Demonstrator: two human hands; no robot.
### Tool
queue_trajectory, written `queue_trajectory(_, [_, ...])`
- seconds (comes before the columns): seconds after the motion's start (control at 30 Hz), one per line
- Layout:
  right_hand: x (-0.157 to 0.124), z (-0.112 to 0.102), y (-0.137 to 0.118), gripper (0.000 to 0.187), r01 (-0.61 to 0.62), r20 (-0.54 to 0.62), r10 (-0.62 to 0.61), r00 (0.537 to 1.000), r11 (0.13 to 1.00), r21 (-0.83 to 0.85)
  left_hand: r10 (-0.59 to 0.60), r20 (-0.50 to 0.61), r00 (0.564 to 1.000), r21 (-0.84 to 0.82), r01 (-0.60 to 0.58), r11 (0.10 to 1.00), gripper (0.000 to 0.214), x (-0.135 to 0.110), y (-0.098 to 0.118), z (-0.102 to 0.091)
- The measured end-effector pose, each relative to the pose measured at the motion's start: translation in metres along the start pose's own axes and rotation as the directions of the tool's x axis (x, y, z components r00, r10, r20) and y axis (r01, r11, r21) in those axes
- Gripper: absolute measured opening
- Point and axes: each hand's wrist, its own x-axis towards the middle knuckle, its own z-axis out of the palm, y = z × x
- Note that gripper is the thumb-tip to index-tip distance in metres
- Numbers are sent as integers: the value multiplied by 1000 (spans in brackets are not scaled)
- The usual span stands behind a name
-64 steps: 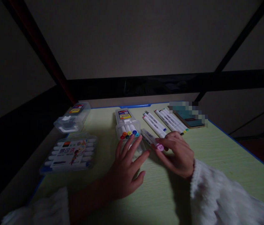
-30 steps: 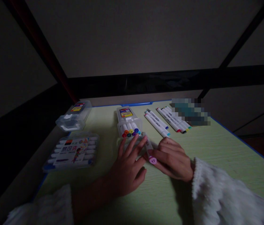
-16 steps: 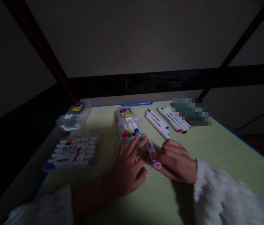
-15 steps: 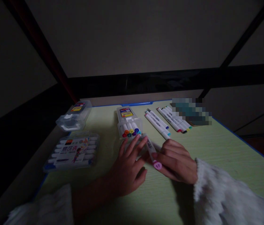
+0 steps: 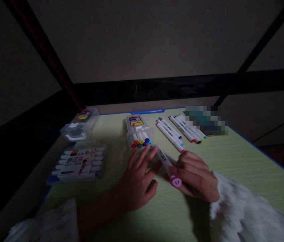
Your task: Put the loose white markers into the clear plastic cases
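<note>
My right hand (image 5: 194,176) grips a white marker (image 5: 167,165) with a pink end cap numbered 17, its far tip pointing toward the clear marker box (image 5: 138,131). That box lies on its side and holds several markers with coloured caps. My left hand (image 5: 136,179) rests on the desk with fingers stretched out, the fingertips touching a clear lid just in front of the box's open end. Both wrists wear fluffy white sleeves.
Loose white markers (image 5: 170,131) lie in two groups (image 5: 189,129) at the back right of the green desk (image 5: 232,161). At the left sit a flat case of markers (image 5: 77,163) and a clear closed box (image 5: 79,124). A dark rail runs behind.
My right hand has drawn the pink-capped marker back toward me and to the right, away from the box. My left hand has stayed in place by the box's opening.
</note>
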Motion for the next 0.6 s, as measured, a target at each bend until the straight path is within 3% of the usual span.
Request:
queue_trajectory(0.1, [3,0,0,12,61,-69,-56,996,995,74,0,-2,1000,-2,0,1000,41,0,0,0])
queue_trajectory(0.6, [-2,1,-1,18,57,-85,-48,995,993,104,16,-24,1000,-51,-18,999,56,0,0,-2])
